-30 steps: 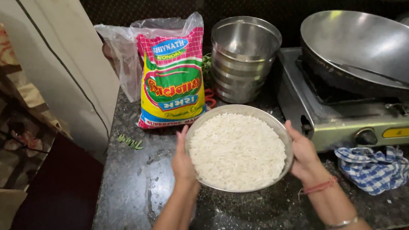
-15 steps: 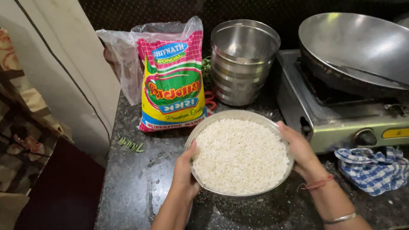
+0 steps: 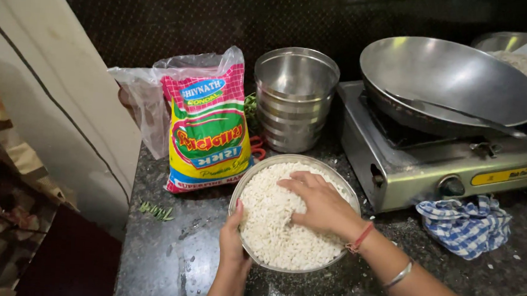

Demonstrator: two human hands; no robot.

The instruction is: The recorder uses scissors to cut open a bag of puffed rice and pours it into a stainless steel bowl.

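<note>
In the head view, a round steel bowl point(image 3: 254, 192) filled with white puffed rice point(image 3: 271, 226) is seen resting on the dark speckled counter point(image 3: 168, 251), near the front edge and left of the gas stove point(image 3: 430, 169). The left hand point(image 3: 233, 239) is placed on the bowl's near left rim, its grip closed on that rim with the thumb over the edge. The right hand point(image 3: 317, 204) is laid flat on the puffed rice inside the bowl, fingers spread and loose, nothing being grasped. A red thread and a metal bangle are worn on the right wrist.

Just beyond the bowl, a stack of steel pots point(image 3: 294, 98) is set, and to its left a colourful printed food packet point(image 3: 207, 133) is propped against a clear plastic bag point(image 3: 142, 108). A large steel wok point(image 3: 450, 83) is carried on the stove. A blue-and-white checked cloth point(image 3: 464, 224) is crumpled on the counter in front of the stove, to the right of the bowl.
</note>
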